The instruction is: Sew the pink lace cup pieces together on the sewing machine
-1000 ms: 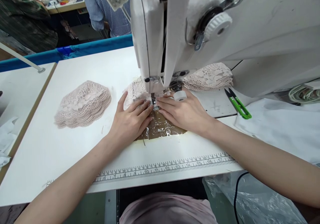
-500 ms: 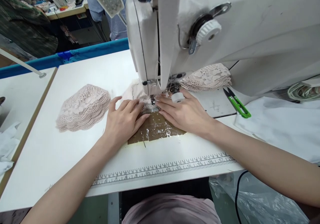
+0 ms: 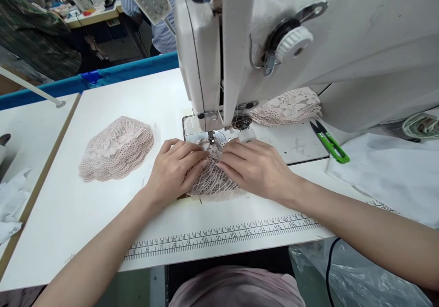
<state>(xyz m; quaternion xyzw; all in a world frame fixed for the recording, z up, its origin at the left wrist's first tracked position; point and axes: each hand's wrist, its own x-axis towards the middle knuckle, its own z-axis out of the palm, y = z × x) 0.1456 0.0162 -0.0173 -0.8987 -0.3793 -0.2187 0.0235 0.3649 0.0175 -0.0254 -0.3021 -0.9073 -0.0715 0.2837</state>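
Note:
A pink lace piece [image 3: 212,181] lies on the white table in front of the needle of a white sewing machine [image 3: 291,46]. My left hand [image 3: 174,169] rests on its left side, fingers curled and pinching the lace edge. My right hand [image 3: 255,167] presses on its right side, fingertips meeting the left hand's near the presser foot [image 3: 211,137]. The lace covers most of a brown taped patch on the table.
A stack of pink lace pieces [image 3: 116,148] sits to the left, another stack [image 3: 288,106] behind the machine. Green thread snips [image 3: 331,142] lie at the right, a white spool [image 3: 247,134] by the needle. A ruler strip [image 3: 219,236] runs along the table's front edge. A person in a striped shirt stands beyond.
The lace piece has come from behind the needle toward me and now covers the brown patch. Both hands drew back with it and closed their fingertips on it.

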